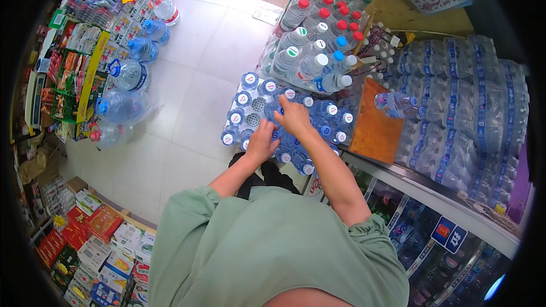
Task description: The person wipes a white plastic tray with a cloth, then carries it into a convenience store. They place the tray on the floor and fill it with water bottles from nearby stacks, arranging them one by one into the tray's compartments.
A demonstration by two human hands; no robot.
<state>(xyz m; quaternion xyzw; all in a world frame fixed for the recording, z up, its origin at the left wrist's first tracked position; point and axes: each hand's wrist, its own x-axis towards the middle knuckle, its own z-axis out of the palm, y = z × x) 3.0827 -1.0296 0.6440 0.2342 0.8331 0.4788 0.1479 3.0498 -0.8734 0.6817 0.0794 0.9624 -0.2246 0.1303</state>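
In front of me stands a cluster of small clear water bottles (243, 98) with white caps and blue labels. Some are upright along the left side; others at the right and front lean or lie. My right hand (294, 115) curls over a bottle (271, 110) near the middle, thumb and forefinger around its side. My left hand (261, 143) is just below, its bent fingers against a bottle with a blue mark (275, 135); whether it grips it is hidden. A white surface with round grey speckled patches (253, 120) shows between the upright bottles.
Behind the cluster are many larger bottles (315, 64) with coloured caps. At right, a single bottle (394, 105) lies near a brown wooden board (376, 121), before wrapped bottle packs (452, 106) and above a glass-front cooler (422, 230). Large jugs (130, 74) and stacked cartons (102, 221) stand left.
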